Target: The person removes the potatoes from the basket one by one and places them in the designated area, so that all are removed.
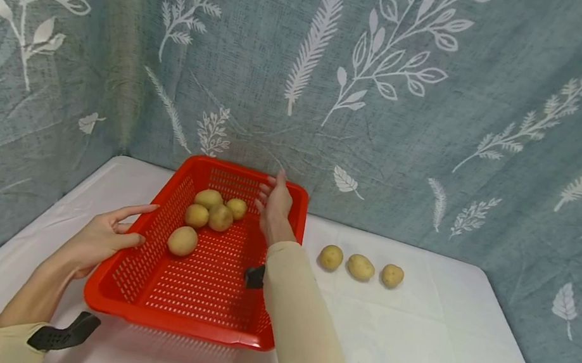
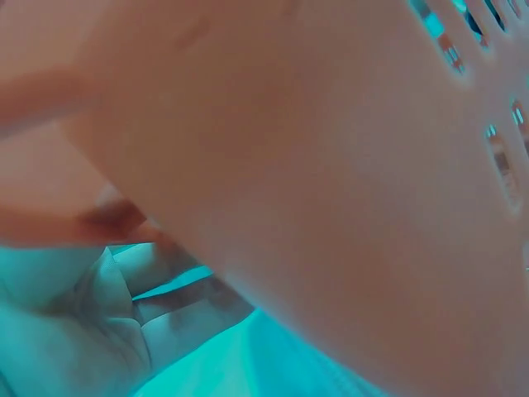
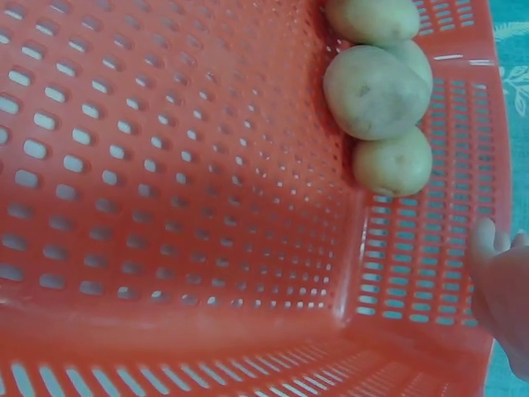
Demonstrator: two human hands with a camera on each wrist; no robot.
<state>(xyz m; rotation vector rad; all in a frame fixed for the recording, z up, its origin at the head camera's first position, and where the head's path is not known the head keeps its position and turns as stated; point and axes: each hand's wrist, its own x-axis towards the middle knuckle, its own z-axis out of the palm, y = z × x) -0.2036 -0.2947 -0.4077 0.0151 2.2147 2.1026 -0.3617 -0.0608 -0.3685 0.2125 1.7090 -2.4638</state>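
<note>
A red plastic basket (image 1: 197, 328) with slotted walls stands on the white-covered table. My left hand (image 1: 100, 234) grips its left rim, thumb and index finger showing over the edge; in the left wrist view other fingers (image 2: 186, 318) lie beneath the basket's outer wall. Several potatoes (image 1: 183, 241) sit inside, most clustered toward the far left. My right hand (image 1: 277, 203) hangs over the far right corner, fingers spread and nothing visible in it. The right wrist view shows it (image 3: 506, 285) near the rim, apart from the clustered potatoes (image 3: 376, 91).
Three potatoes lie in a row on the table right of the basket: a round one (image 1: 331, 257), an oval one (image 1: 360, 268) and a smaller one (image 1: 392, 276). A grey-green curtain (image 1: 260, 86) with white leaf patterns hangs behind and along both sides of the table (image 1: 429, 359).
</note>
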